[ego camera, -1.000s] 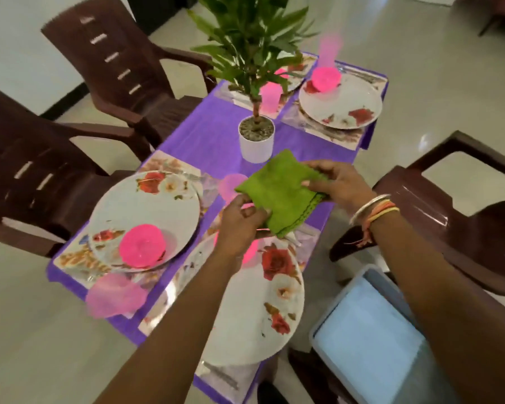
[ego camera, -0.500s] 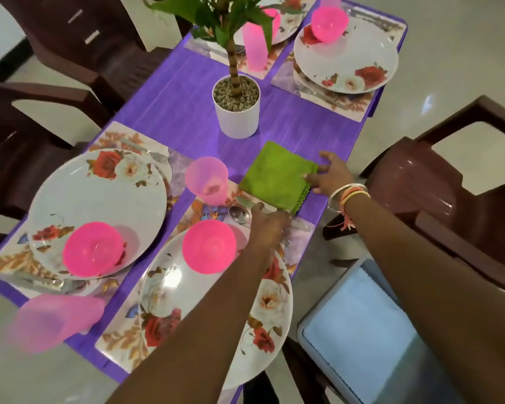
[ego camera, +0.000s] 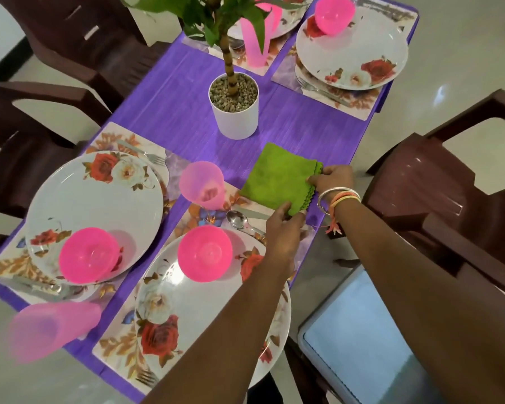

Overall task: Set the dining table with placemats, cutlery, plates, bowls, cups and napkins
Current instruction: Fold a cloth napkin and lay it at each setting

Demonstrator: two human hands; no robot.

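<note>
The folded green napkin [ego camera: 277, 179] lies flat on the purple tabletop [ego camera: 172, 112], just right of the pink cup [ego camera: 201, 185]. The right hand [ego camera: 333, 179] pinches its scalloped edge with curled fingers. The left hand [ego camera: 285, 231] pinches its near corner.

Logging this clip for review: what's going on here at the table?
A person is laying a folded green napkin on the purple table, by the nearest place setting. The left hand pinches its near corner, the right hand its scalloped edge. It lies beyond the spoon, right of the pink cup. The nearest plate already carries a pink bowl.
</note>
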